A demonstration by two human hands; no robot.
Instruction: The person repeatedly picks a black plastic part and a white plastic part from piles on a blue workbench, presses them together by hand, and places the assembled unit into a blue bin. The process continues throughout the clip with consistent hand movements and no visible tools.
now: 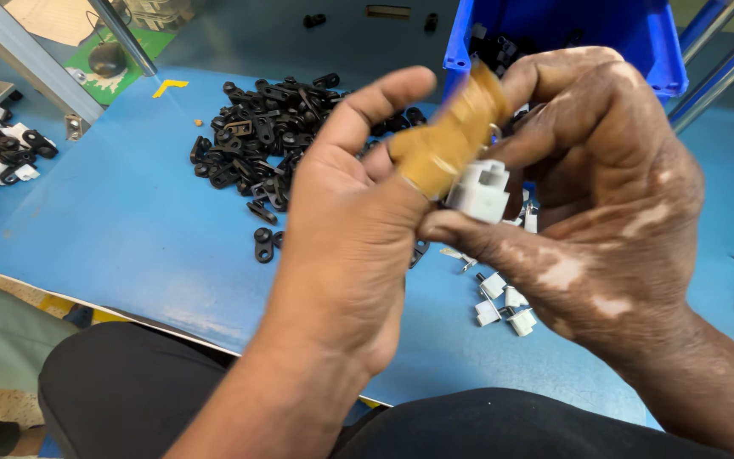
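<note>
Head view: your right hand (605, 204) pinches a small white plastic block (479, 191) between thumb and fingertips, above the middle of the blue worktop (129, 221). Your left hand (358, 229) is raised against it, its tan-taped finger (448, 136) curled over the block's top, touching it. A heap of black clips (265, 136) lies toward the far edge, a blue bin (588, 34) at the far right, loose white pieces (503, 306) near the front edge.
</note>
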